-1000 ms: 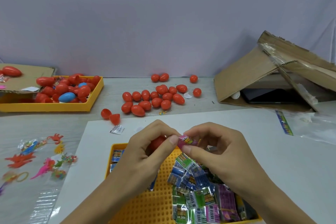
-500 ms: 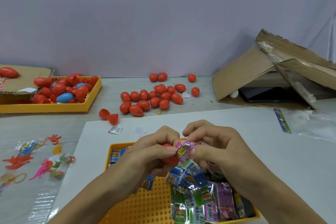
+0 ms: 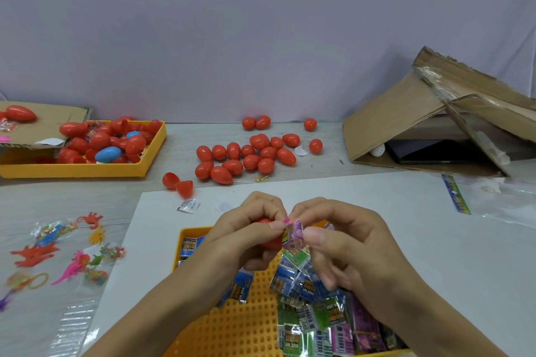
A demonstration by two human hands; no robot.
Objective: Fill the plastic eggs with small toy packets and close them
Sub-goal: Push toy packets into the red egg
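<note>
My left hand [image 3: 243, 238] grips a red plastic egg half [image 3: 271, 240], mostly hidden by its fingers. A folded pink toy packet [image 3: 293, 233] is pinched between my left thumb and the thumb and fingers of my right hand [image 3: 345, 243], right at the egg's opening. Both hands hover over a yellow tray [image 3: 232, 327] holding several blue, green and purple packets [image 3: 316, 307]. Several closed red eggs [image 3: 246, 156] lie in a cluster on the table beyond. An open egg in two halves [image 3: 177, 184] lies near the white sheet's far left corner.
A second yellow tray [image 3: 150, 159] at far left holds red eggs and a blue one. A collapsed cardboard box [image 3: 435, 130] stands at the right. Bagged rubber toys [image 3: 61, 252] lie at the left, a clear bag [image 3: 499, 203] at the right, a white sachet [image 3: 188, 206] on the sheet.
Both hands first dropped toward the tray, then rose a little. The pink packet is folded tighter and pressed against the red egg half.
</note>
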